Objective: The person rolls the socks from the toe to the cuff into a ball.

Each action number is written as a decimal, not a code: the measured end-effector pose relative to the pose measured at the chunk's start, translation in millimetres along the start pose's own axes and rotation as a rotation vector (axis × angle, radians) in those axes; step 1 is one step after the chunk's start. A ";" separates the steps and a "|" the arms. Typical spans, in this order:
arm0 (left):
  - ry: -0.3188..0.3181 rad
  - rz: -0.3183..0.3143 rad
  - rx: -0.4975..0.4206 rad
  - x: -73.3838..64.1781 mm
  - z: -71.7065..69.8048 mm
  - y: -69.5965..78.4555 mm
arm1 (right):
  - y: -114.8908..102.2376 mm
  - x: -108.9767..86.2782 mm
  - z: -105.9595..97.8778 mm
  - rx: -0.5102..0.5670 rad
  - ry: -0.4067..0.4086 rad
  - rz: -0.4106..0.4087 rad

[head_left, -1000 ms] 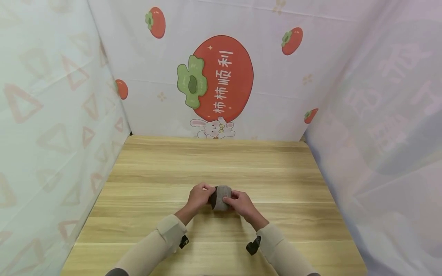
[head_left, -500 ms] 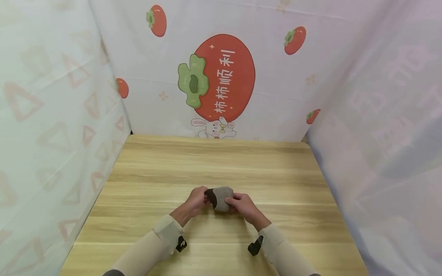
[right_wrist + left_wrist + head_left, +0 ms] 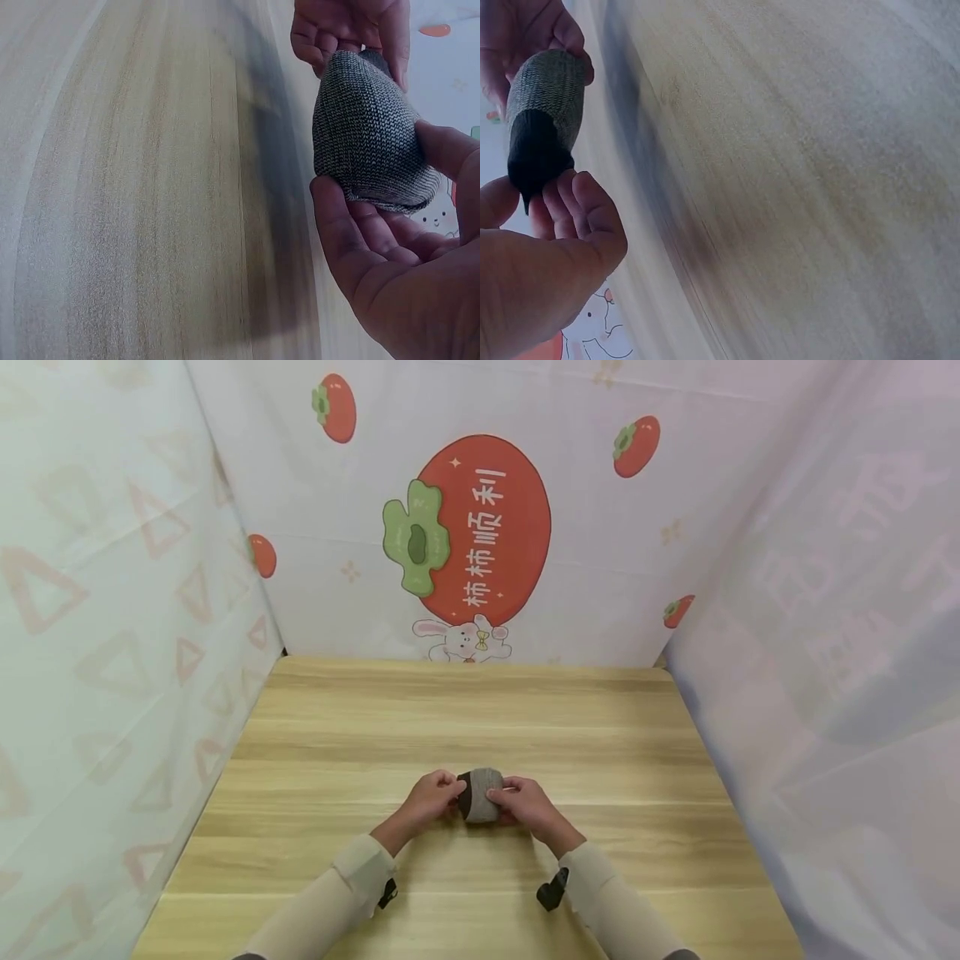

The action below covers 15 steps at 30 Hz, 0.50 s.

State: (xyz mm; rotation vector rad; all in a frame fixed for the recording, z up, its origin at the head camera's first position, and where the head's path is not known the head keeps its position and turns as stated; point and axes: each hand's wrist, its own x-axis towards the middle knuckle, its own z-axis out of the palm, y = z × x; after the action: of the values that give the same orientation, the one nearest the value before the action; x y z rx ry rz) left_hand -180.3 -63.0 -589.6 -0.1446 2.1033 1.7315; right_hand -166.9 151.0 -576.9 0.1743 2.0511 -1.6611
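A small grey knitted sock (image 3: 486, 795), bundled up, with a black part at its left end, is held just above the wooden table (image 3: 480, 718). My left hand (image 3: 426, 802) pinches the black end between thumb and fingers. At the grey right end my right hand (image 3: 534, 806) grips the sock, thumb on top and fingers beneath. The left wrist view shows the black part of the sock (image 3: 540, 154) tapering to a point near my left fingers (image 3: 592, 206). From the right wrist, the sock (image 3: 367, 127) looks rounded, with a folded edge close to my right fingers (image 3: 337, 217).
A white cloth wall (image 3: 322, 585) printed with persimmons stands behind the table. Further cloth walls rise at the left (image 3: 112, 693) and right (image 3: 825, 710). Both sleeves carry a small black device at the wrist.
My left hand moved slightly left with the black end drawn out, then came back toward the sock, and the black part shows shorter now. The right hand keeps its hold nearly in place.
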 end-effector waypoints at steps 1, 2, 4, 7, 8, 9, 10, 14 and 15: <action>0.004 0.005 0.015 -0.6 -0.3 1.1 | -0.5 0.0 0.1 0.000 0.000 0.002; 0.007 0.008 0.027 -1.1 -0.5 2.2 | -0.7 0.1 0.3 0.000 0.000 0.002; 0.018 0.015 0.051 -1.6 -0.3 4.2 | -1.3 0.2 0.6 0.008 -0.004 0.008; 0.040 0.023 0.094 -0.8 0.7 5.9 | -0.4 1.8 1.2 0.016 -0.006 0.018; 0.047 0.021 0.102 -0.3 1.1 6.1 | -0.1 2.2 1.8 0.016 -0.002 0.023; 0.055 0.022 0.112 0.9 1.8 5.6 | -0.1 2.5 2.2 0.015 0.000 0.027; 0.063 0.025 0.129 2.3 2.4 4.9 | 0.4 3.3 2.7 0.014 0.005 0.027; 0.085 0.020 0.143 7.1 4.6 2.3 | 3.0 6.6 4.7 0.013 0.034 0.037; 0.090 0.018 0.149 7.9 5.1 1.3 | 4.2 7.9 4.8 0.011 0.042 0.038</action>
State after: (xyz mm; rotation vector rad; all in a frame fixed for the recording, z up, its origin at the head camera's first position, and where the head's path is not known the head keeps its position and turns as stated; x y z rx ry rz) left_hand -186.7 -56.4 -592.2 -0.1635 2.2966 1.5978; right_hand -170.8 145.8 -584.8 0.2525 2.0565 -1.6596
